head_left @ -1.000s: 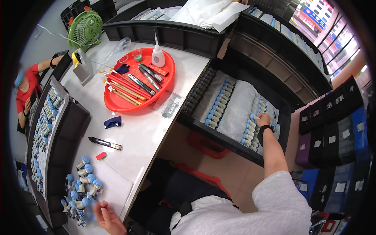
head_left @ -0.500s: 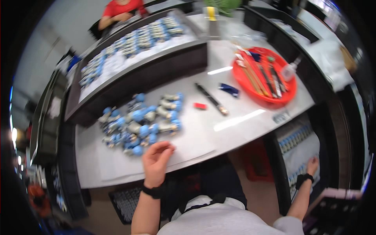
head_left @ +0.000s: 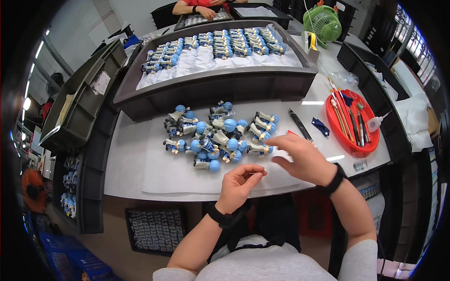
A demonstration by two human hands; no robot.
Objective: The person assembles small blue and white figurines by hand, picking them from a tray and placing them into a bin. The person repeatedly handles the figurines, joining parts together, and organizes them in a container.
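Observation:
Small figurines [head_left: 201, 133] with blue heads and pale bodies lie in a loose heap on a white sheet over the table. My left hand [head_left: 240, 186] is in front of the heap, thumb and fingers pinched together. Whatever the pinch holds, if anything, is too small to make out. To the right of the heap, my right hand [head_left: 302, 157] has its fingers stretched out and thumb apart. Its fingertips come close to a figurine [head_left: 259, 149] at the heap's right edge; whether they touch it I cannot tell.
A dark crate [head_left: 220, 77] behind the heap holds rows of figurines. On the right are a black pen [head_left: 300, 122], a navy piece [head_left: 320, 126] and a red basin [head_left: 344, 140] with brushes and a bottle. A green fan [head_left: 323, 25] stands beyond; a person in red works at the back.
My right hand has come from the crate at the lower right up over the table beside the heap. My left hand remains pinched in front of the figurines. The view has turned.

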